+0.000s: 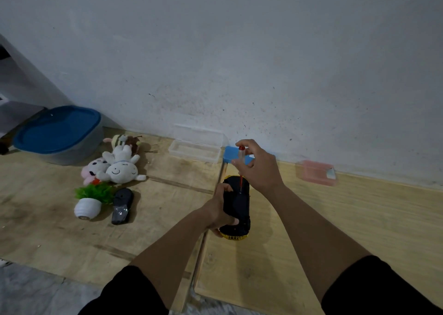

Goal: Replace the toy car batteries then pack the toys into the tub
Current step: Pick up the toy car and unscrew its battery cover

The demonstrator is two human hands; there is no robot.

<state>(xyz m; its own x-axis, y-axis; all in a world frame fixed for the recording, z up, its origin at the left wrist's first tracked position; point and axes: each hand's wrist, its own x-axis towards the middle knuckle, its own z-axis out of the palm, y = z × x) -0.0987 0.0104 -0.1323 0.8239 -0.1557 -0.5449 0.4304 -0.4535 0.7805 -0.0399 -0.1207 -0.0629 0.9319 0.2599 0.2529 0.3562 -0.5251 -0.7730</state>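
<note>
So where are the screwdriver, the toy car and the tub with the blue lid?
screwdriver (pixel 241 157): head view, on its clear handle.
toy car (pixel 237 206): head view, on its black underside.
tub (pixel 72 155): head view, on its grey front wall.

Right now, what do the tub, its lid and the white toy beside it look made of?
The tub looks like matte grey plastic, faintly translucent. Its lid looks like glossy blue plastic, with a small highlight. The white toy looks like soft plush fabric, with a fuzzy surface and stitched face.
</note>
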